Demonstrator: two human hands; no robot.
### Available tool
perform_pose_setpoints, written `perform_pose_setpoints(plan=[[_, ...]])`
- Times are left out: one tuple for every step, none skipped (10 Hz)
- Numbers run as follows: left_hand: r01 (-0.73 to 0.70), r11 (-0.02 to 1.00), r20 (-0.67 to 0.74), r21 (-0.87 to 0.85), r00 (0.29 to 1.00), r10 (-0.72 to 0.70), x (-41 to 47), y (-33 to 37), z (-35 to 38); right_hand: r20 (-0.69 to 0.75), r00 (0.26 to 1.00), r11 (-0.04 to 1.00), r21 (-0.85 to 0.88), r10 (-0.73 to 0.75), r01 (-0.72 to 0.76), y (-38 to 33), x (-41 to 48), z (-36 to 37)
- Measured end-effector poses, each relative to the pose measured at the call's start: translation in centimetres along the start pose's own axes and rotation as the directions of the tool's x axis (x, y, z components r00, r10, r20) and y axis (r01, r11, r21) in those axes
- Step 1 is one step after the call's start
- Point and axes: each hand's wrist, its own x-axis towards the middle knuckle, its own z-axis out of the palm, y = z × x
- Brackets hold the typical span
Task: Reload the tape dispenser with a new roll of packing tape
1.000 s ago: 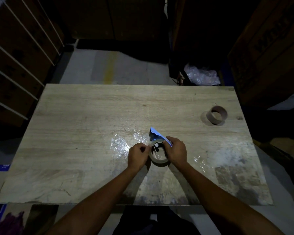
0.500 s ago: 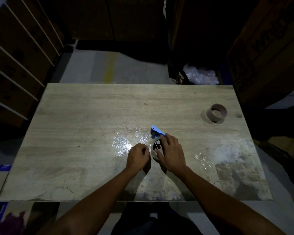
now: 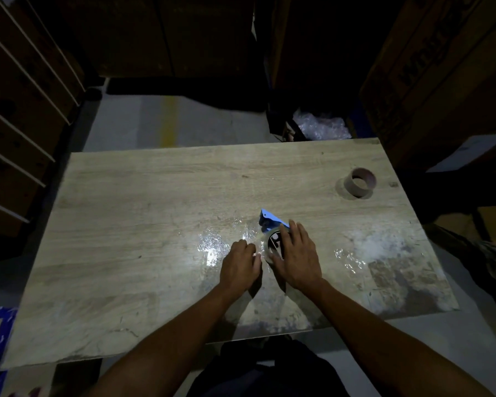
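The blue tape dispenser [image 3: 269, 218] stands near the middle of the wooden table [image 3: 132, 224], its blue end pointing away from me. A roll of clear packing tape [image 3: 272, 244] sits on its hub, which shows black and white through the roll's hole. My right hand [image 3: 297, 257] lies over the roll from the right, fingers spread across its far side. My left hand [image 3: 239, 263] is closed just left of the roll, pinching what looks like the loose tape end [image 3: 257, 255]. An empty brown cardboard core [image 3: 359, 183] stands at the table's far right.
Crinkled clear film [image 3: 212, 247] is stuck to the tabletop left of my hands, and more film [image 3: 350, 259] to the right. Dark cardboard boxes [image 3: 441, 67] rise behind and to the right. Shelving [image 3: 17, 110] stands at the left. A bag of plastic wrap [image 3: 321, 127] lies past the far edge.
My right hand has slid from the roll's right rim up over its top and far side. The left hand stays pinched at the roll's left edge.
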Motion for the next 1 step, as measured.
perform_pose_setpoints(plan=[[-0.021,0.999,0.001,0.029,1.0,0.021,0.37,-0.52,-0.35,-0.017,1.0,1.0,0.024,0.008,-0.007,-0.37,-0.09,-0.55]])
